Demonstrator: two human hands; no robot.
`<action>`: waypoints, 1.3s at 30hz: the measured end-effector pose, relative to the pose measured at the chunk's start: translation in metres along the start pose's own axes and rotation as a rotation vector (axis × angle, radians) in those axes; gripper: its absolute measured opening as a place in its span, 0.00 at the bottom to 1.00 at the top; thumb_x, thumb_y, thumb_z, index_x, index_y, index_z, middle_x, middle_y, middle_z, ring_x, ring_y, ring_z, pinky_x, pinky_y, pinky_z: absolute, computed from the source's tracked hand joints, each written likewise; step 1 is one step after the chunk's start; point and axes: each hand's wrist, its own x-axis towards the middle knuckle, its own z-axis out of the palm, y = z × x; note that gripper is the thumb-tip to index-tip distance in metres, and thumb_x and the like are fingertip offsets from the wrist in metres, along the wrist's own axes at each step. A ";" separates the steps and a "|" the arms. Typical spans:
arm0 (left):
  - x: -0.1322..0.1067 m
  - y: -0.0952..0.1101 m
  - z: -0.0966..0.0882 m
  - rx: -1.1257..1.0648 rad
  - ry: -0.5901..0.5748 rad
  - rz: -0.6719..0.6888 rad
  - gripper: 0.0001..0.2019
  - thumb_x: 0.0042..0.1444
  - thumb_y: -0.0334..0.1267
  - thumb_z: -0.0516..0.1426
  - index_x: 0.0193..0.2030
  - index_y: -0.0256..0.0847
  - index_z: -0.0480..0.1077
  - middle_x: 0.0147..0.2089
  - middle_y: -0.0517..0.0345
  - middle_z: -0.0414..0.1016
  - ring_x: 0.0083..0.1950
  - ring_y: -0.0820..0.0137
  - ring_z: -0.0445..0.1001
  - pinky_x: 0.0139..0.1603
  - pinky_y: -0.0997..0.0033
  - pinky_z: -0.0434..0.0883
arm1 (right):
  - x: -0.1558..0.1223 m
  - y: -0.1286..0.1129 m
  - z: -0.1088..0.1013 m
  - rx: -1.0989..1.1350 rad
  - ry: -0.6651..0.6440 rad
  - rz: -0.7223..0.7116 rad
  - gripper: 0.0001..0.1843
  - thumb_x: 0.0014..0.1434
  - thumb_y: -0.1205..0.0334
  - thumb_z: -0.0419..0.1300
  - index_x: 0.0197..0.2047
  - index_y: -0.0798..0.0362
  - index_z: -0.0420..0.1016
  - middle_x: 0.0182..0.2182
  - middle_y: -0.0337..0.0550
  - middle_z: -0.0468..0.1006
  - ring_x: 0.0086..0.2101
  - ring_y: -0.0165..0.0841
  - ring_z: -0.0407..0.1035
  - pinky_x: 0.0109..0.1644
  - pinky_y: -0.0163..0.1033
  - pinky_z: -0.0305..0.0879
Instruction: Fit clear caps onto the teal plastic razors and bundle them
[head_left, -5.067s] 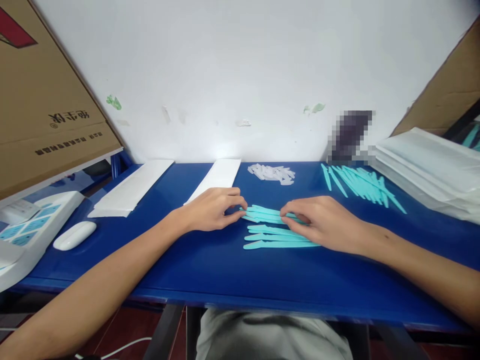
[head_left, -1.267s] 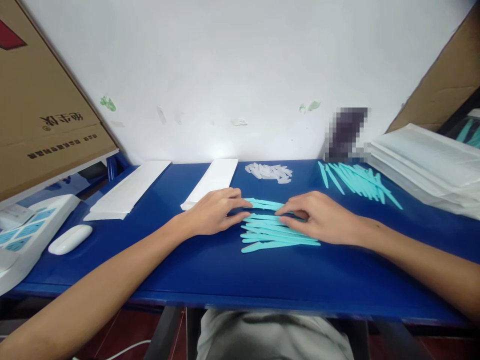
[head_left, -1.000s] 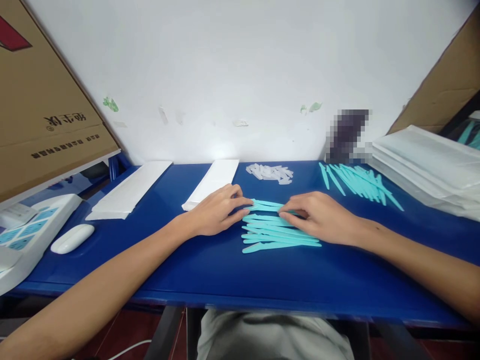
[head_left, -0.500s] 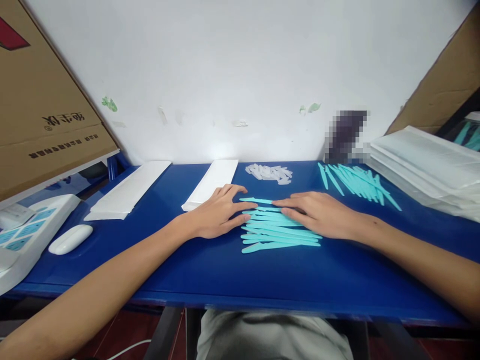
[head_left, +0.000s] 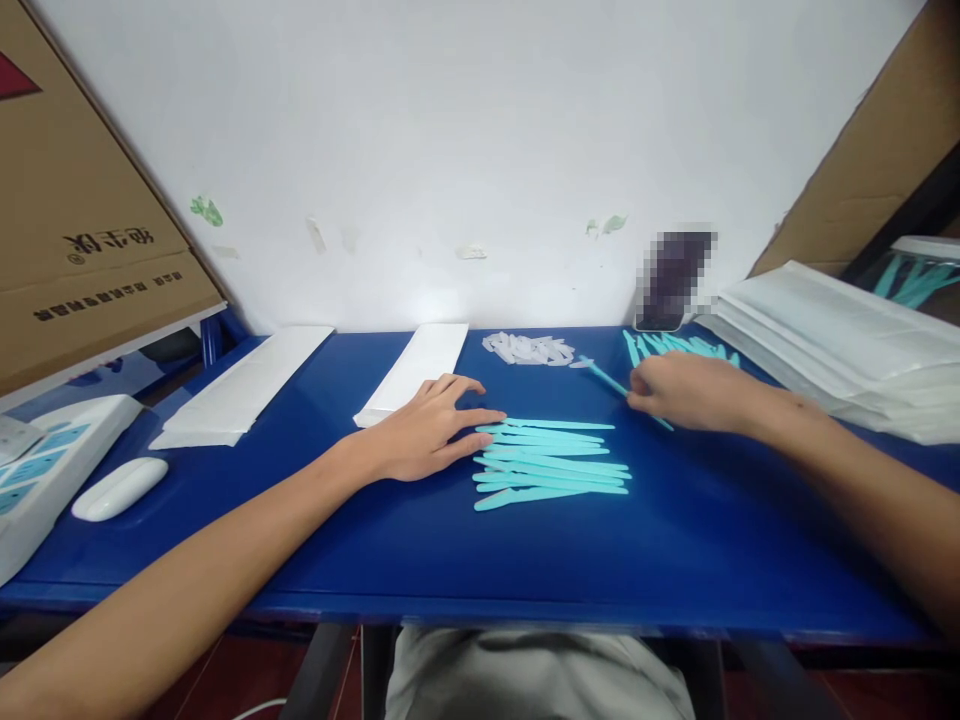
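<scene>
Several teal plastic sticks (head_left: 551,462) lie side by side in a row at the middle of the blue table (head_left: 480,550). My left hand (head_left: 424,430) rests flat and open at the row's left ends, fingertips touching the upper sticks. My right hand (head_left: 686,392) is further right, at the near edge of a loose pile of teal sticks (head_left: 679,347), its fingers pinched on one teal stick (head_left: 604,378) that points up and to the left.
Small white caps (head_left: 532,348) lie in a heap behind the row. Two white sleeve stacks (head_left: 416,370) (head_left: 244,385) lie to the left, a white mouse (head_left: 120,487) and a device (head_left: 41,470) at far left. White bags (head_left: 832,340) are stacked at right. Cardboard boxes lean on both sides.
My right hand has left the row and moved right to the loose pile, where it has pinched one stick. The left hand stays at the row's left ends.
</scene>
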 end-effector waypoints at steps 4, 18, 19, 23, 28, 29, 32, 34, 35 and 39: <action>0.000 -0.001 0.001 -0.009 0.017 0.010 0.25 0.72 0.54 0.42 0.68 0.53 0.65 0.66 0.46 0.61 0.67 0.52 0.58 0.64 0.48 0.60 | 0.007 0.018 0.001 0.056 0.004 -0.013 0.16 0.59 0.54 0.55 0.23 0.52 0.72 0.24 0.46 0.76 0.27 0.37 0.69 0.30 0.40 0.55; 0.000 -0.005 0.004 -0.034 0.083 0.039 0.25 0.72 0.53 0.42 0.68 0.48 0.64 0.64 0.44 0.63 0.63 0.54 0.62 0.62 0.50 0.62 | 0.036 0.015 0.016 0.070 0.222 0.262 0.19 0.59 0.52 0.53 0.30 0.55 0.80 0.33 0.57 0.80 0.35 0.47 0.75 0.32 0.43 0.59; 0.000 -0.005 0.004 -0.033 0.100 0.048 0.24 0.73 0.52 0.43 0.68 0.47 0.65 0.64 0.44 0.64 0.63 0.55 0.63 0.62 0.51 0.62 | 0.037 0.016 0.016 0.063 0.222 0.268 0.19 0.59 0.53 0.52 0.30 0.55 0.80 0.33 0.58 0.80 0.36 0.47 0.75 0.32 0.43 0.60; 0.001 -0.006 0.003 -0.027 0.218 0.068 0.22 0.73 0.47 0.45 0.62 0.41 0.71 0.56 0.44 0.71 0.55 0.59 0.69 0.54 0.59 0.66 | 0.036 0.020 0.015 0.027 0.224 0.289 0.18 0.59 0.54 0.53 0.32 0.57 0.80 0.35 0.61 0.81 0.36 0.48 0.75 0.33 0.43 0.60; 0.001 -0.003 -0.001 -0.012 0.309 -0.008 0.17 0.70 0.43 0.48 0.42 0.39 0.77 0.25 0.61 0.71 0.26 0.72 0.64 0.47 0.57 0.64 | 0.014 -0.005 0.003 0.074 0.351 0.093 0.20 0.64 0.51 0.50 0.36 0.54 0.79 0.28 0.51 0.79 0.32 0.43 0.73 0.36 0.43 0.59; 0.001 -0.001 -0.002 -0.014 0.317 -0.014 0.17 0.69 0.43 0.49 0.39 0.39 0.76 0.21 0.63 0.68 0.23 0.73 0.60 0.47 0.56 0.64 | 0.008 -0.016 0.002 0.162 0.391 -0.017 0.21 0.65 0.50 0.49 0.37 0.53 0.79 0.25 0.46 0.77 0.29 0.39 0.71 0.36 0.42 0.59; 0.000 0.002 -0.004 -0.046 0.294 0.016 0.15 0.67 0.42 0.50 0.40 0.40 0.77 0.17 0.65 0.64 0.22 0.72 0.61 0.42 0.61 0.66 | -0.010 -0.049 0.001 0.392 0.371 -0.316 0.21 0.67 0.48 0.50 0.40 0.52 0.80 0.18 0.37 0.70 0.21 0.31 0.63 0.33 0.39 0.58; -0.001 0.003 -0.004 -0.070 0.225 0.082 0.15 0.67 0.41 0.50 0.44 0.39 0.77 0.21 0.62 0.69 0.25 0.71 0.66 0.37 0.66 0.66 | -0.018 -0.065 0.002 0.436 0.327 -0.421 0.20 0.67 0.50 0.51 0.43 0.52 0.81 0.16 0.35 0.67 0.19 0.30 0.61 0.31 0.38 0.57; -0.001 0.003 -0.003 -0.071 0.191 0.117 0.15 0.68 0.40 0.50 0.47 0.39 0.77 0.25 0.60 0.72 0.27 0.71 0.69 0.35 0.67 0.66 | -0.020 -0.069 0.003 0.444 0.315 -0.437 0.20 0.68 0.51 0.51 0.45 0.52 0.81 0.16 0.35 0.67 0.19 0.30 0.61 0.30 0.38 0.56; 0.000 0.002 -0.002 -0.008 0.133 0.177 0.18 0.70 0.41 0.47 0.54 0.38 0.75 0.37 0.53 0.73 0.34 0.69 0.71 0.35 0.68 0.66 | -0.020 -0.068 0.006 0.421 0.308 -0.448 0.21 0.68 0.51 0.51 0.47 0.53 0.81 0.26 0.42 0.76 0.26 0.33 0.68 0.31 0.38 0.59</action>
